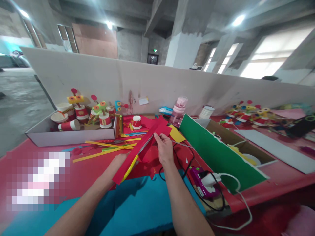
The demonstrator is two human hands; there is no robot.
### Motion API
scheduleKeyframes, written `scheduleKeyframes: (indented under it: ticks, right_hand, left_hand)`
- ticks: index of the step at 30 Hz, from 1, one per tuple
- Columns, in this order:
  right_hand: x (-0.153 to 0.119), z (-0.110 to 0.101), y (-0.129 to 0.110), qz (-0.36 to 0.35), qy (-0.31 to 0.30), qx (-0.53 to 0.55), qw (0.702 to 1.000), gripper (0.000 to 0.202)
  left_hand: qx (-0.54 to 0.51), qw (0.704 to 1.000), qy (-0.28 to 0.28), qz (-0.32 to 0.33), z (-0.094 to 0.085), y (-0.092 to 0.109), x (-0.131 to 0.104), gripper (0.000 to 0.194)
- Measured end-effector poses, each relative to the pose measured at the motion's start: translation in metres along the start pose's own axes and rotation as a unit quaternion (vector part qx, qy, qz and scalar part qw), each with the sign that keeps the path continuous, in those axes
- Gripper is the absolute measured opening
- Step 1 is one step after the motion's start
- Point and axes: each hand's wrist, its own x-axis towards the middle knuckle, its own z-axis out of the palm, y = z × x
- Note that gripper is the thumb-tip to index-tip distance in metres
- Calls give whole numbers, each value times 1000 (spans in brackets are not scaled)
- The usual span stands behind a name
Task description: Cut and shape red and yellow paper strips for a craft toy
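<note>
A pair of scissors (130,167) with yellow handles lies at a slant, its blades against red paper (163,126) and pointing away to the upper right. My left hand (120,162) is closed at the scissors' handles, its fingers mostly hidden behind a long red strip of the paper. Near the blade tips, my right hand (163,146) pinches the red paper between thumb and fingers. Below both hands is a blue padded edge (137,203) of the table. Yellow paper strips (103,154) lie to the left of the paper.
A white box (73,139) at left holds paper-cup figures (105,119). Beyond the paper stand a paper cup (136,122) and a pink bottle (179,111). At right are a green-sided box (216,150) and a purple power strip (205,183) with cables. A white partition (98,75) rises behind.
</note>
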Motion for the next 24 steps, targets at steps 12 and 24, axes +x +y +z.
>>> scheduleKeyframes:
  ticks: [12,24]
  right_hand:
    - [3,-2,4,-14,39,-19,999,41]
    - [-3,0,-2,-39,24,-88,995,44]
  left_hand:
    - [-30,999,11,22,8,-10,0,40]
    - [38,997,-54,-32,-8,11,-3,31]
